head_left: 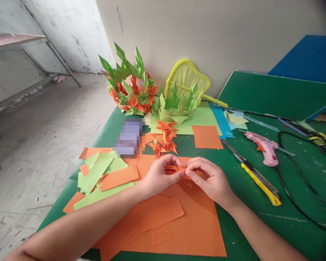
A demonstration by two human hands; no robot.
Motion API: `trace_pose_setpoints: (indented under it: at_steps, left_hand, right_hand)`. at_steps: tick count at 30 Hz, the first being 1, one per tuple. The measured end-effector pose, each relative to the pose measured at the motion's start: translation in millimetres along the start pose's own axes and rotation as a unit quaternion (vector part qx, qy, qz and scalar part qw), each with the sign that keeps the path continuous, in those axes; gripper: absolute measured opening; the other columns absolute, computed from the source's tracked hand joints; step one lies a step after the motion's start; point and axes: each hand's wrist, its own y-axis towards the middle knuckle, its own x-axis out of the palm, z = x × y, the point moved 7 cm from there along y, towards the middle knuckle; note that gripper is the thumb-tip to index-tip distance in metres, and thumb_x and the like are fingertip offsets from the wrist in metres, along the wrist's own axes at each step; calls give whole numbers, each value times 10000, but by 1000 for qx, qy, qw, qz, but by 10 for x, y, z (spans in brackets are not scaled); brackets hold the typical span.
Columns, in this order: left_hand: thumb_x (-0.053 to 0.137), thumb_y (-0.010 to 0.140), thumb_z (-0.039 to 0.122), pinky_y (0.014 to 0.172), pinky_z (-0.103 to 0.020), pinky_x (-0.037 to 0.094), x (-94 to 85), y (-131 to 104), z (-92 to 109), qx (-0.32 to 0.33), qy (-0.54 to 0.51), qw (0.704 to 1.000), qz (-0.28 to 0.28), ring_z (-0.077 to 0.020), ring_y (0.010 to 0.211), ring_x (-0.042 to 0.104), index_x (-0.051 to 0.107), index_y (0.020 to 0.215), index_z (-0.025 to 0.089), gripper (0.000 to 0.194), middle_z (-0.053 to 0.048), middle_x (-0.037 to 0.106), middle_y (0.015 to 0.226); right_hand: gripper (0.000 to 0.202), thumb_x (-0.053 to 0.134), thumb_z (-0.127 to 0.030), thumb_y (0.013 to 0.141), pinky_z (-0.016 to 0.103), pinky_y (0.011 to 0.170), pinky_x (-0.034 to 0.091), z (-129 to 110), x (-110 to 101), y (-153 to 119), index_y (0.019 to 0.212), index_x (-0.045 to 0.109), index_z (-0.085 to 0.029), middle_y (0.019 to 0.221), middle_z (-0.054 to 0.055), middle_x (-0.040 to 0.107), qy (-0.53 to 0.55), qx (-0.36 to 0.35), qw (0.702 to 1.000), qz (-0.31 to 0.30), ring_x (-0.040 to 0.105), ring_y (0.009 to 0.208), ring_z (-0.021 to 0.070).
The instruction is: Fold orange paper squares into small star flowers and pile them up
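Observation:
Between my two hands is a small folded piece of orange paper (174, 168). My left hand (163, 174) pinches its left part between thumb and fingers. The fingertips of my right hand (209, 177) are closed on its right end. Below both hands lies a large orange paper sheet (195, 224) with cut orange pieces on it. Just beyond them sit several folded orange paper flowers (168, 136). A flat orange paper square (207, 137) lies past my right hand. My fingers hide much of the folded paper.
Green and orange scraps (97, 174) lie left, near a blurred phone-like object (129, 137). Behind stand a green-and-orange paper crown (133, 99) and a green paper crown (179, 107). A utility knife (260, 183) and a corded pink glue gun (263, 146) lie right.

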Motion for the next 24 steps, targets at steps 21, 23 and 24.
trace_pose_setpoints:
  at_steps: [21, 23, 24]
  left_hand:
    - [759, 757, 251, 697, -220, 469, 4, 14, -15, 38, -124, 992, 5, -68, 693, 581, 475, 1054, 210, 412, 6, 586, 902]
    - [752, 765, 267, 663, -209, 451, -3, 24, -40, 23, -128, 991, 10, -66, 678, 564, 472, 1026, 205, 388, 13, 584, 860]
    - [750, 766, 274, 647, -207, 443, -3, 26, -49, 18, -126, 992, 10, -70, 673, 561, 463, 1020, 206, 389, 15, 586, 842]
  right_hand:
    - [250, 706, -409, 786, 220, 554, 440, 301, 82, -32, 770, 589, -189, 687, -31, 553, 208, 206, 956, 16, 500, 589, 95]
    - [243, 712, -399, 783, 225, 572, 445, 292, 97, -29, 766, 595, -186, 703, -23, 560, 209, 204, 956, 3, 512, 620, 103]
    - [235, 713, -392, 785, 229, 585, 451, 289, 105, -27, 769, 601, -185, 723, -15, 570, 206, 202, 957, -4, 524, 645, 110]
